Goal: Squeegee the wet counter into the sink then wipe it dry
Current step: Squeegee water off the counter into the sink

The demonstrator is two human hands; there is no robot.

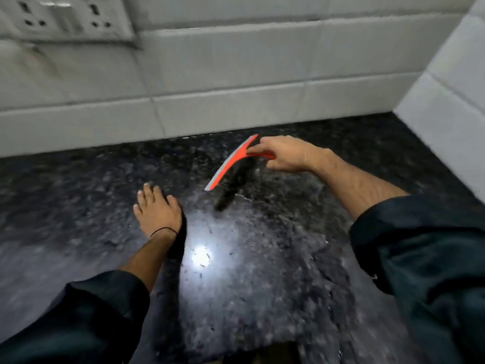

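From the head camera we look down on a dark speckled stone counter (262, 258) that meets a wall of pale grey tiles (210, 74), with a second tiled wall closing the corner at the right. Our right hand (286, 153) reaches forward with its fingers curled around the handle of a red squeegee (231, 164), whose grey blade runs diagonally from near the back wall down toward us, its lower end on or just over the stone; we cannot tell which. Our left hand (158, 211) lies flat on the counter, palm down, fingers straight and close together, with a thin black thread at the wrist. Both arms wear dark sleeves. A bright light reflects off the glossy surface between the arms. A white socket plate (65, 19) sits at upper left.
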